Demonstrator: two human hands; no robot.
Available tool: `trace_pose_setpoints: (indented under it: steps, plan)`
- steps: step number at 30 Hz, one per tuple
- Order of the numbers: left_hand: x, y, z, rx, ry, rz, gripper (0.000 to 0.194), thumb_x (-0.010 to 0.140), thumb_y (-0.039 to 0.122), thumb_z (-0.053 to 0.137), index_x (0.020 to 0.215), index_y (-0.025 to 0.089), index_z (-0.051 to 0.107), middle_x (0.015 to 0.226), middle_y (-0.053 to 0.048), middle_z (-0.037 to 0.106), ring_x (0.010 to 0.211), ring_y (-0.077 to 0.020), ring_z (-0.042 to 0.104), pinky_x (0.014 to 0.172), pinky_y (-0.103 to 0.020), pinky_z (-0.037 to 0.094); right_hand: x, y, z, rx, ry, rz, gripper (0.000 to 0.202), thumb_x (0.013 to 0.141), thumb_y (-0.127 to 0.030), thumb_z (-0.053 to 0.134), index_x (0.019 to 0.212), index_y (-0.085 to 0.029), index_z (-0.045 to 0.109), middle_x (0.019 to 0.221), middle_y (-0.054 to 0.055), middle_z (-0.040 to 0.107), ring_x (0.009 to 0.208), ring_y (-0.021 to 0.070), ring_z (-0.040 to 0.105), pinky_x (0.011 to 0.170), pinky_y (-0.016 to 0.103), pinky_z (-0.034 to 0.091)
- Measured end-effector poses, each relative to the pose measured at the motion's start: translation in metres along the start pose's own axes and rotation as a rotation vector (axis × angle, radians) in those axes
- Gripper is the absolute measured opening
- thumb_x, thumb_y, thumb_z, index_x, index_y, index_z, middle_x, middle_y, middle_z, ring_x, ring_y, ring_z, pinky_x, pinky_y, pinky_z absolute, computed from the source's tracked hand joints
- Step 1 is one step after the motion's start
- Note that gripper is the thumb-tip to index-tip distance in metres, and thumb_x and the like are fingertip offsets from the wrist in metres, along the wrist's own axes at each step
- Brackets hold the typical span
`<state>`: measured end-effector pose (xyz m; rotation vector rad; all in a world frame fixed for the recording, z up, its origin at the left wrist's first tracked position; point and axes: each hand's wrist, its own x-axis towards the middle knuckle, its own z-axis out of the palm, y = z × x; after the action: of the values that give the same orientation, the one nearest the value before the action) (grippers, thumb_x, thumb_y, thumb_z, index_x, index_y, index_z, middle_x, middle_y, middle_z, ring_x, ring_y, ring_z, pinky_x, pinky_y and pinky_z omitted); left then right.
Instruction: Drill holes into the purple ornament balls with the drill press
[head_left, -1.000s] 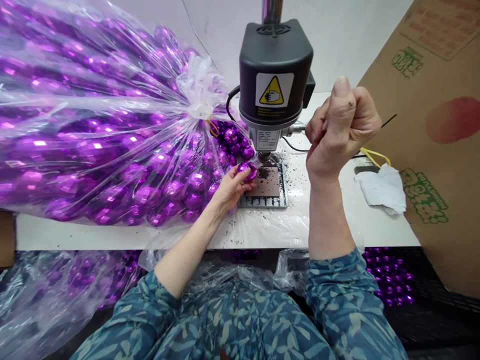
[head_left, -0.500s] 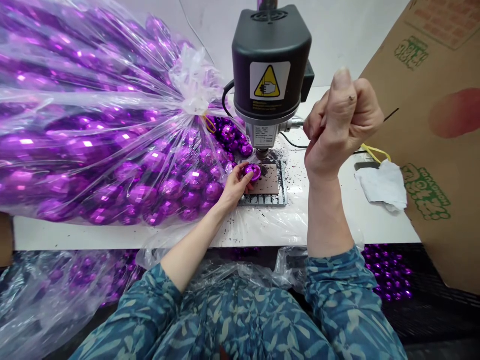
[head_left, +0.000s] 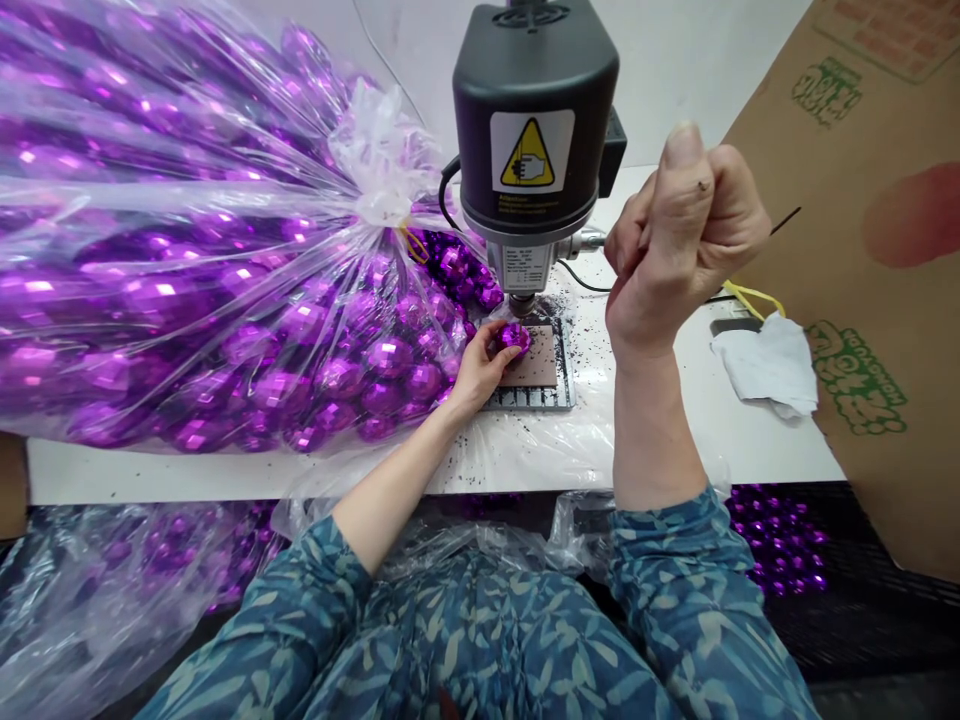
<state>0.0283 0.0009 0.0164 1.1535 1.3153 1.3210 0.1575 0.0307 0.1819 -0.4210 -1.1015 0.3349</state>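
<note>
My left hand (head_left: 484, 362) pinches a shiny purple faceted ball (head_left: 514, 338) between thumb and fingers. The ball is just below and slightly left of the chuck (head_left: 522, 304) of a dark bench drill press (head_left: 534, 120). Beneath it lies a brown board (head_left: 536, 358) on the slotted metal base (head_left: 566, 395), with dark shavings scattered about. Raised at the machine's right side, my right hand (head_left: 679, 230) is closed in a fist around the press's lever handle (head_left: 589, 241); its grip is hidden by the fingers.
A large clear plastic bag (head_left: 390, 200) of purple balls fills the left side. Loose purple balls (head_left: 465, 270) lie behind my left hand. At right are a white cloth (head_left: 772, 365) and a printed cardboard box (head_left: 885, 300). More purple balls (head_left: 780, 540) sit below the table edge.
My left hand has shifted slightly right and turned the ball, bringing it nearer the chuck. My right hand stays closed at the lever. The view has tilted a little.
</note>
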Motion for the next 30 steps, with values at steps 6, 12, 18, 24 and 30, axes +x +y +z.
trace_pose_setpoints:
  steps: [6, 12, 18, 24, 30]
  plan:
    - [-0.001, -0.001, 0.008, 0.087, -0.004, 0.093, 0.047, 0.076, 0.018, 0.081, 0.119, 0.019, 0.062, 0.122, -0.009, 0.070, 0.111, -0.0226, 0.067, 0.101, -0.039, 0.054, 0.008, 0.001, 0.007, 0.015, 0.014, -0.037, 0.064, 0.083, -0.074, 0.049, 0.059, -0.022, 0.021, 0.043, -0.006, 0.025, 0.036, 0.0070, 0.021, 0.041, 0.031, 0.019]
    - [-0.003, 0.000, 0.011, 0.129, 0.024, 0.082, 0.049, 0.071, 0.020, 0.086, 0.115, 0.019, 0.062, 0.115, -0.008, 0.072, 0.107, -0.0240, 0.068, 0.097, -0.040, 0.056, 0.013, 0.001, 0.005, -0.121, -0.035, -0.006, 0.066, 0.080, -0.083, 0.039, 0.061, -0.023, 0.019, 0.043, -0.005, 0.025, 0.037, 0.0086, 0.026, 0.041, 0.032, 0.023]
    - [-0.009, 0.004, 0.011, 0.136, 0.040, 0.113, 0.046, 0.071, 0.019, 0.086, 0.111, 0.021, 0.064, 0.115, -0.008, 0.072, 0.109, -0.0252, 0.068, 0.096, -0.040, 0.056, -0.001, -0.003, -0.003, -0.065, -0.001, 0.008, 0.064, 0.087, -0.069, 0.055, 0.061, -0.023, 0.019, 0.044, -0.006, 0.023, 0.037, 0.0062, 0.023, 0.043, 0.031, 0.019]
    - [-0.007, -0.003, 0.012, 0.129, 0.049, 0.137, 0.048, 0.070, 0.020, 0.087, 0.113, 0.022, 0.065, 0.112, -0.007, 0.071, 0.103, -0.0241, 0.067, 0.090, -0.040, 0.057, -0.015, 0.001, -0.010, 0.001, 0.024, -0.018, 0.059, 0.091, -0.053, 0.061, 0.060, -0.022, 0.021, 0.044, -0.007, 0.023, 0.037, 0.0053, 0.023, 0.043, 0.031, 0.019]
    - [-0.007, -0.006, 0.012, 0.119, 0.041, 0.140, 0.049, 0.072, 0.022, 0.087, 0.115, 0.022, 0.064, 0.109, -0.006, 0.071, 0.094, -0.0215, 0.067, 0.086, -0.037, 0.056, -0.022, 0.004, -0.019, 0.023, 0.030, -0.017, 0.059, 0.090, -0.047, 0.064, 0.057, -0.019, 0.024, 0.042, -0.007, 0.025, 0.037, 0.0034, 0.027, 0.043, 0.027, 0.020]
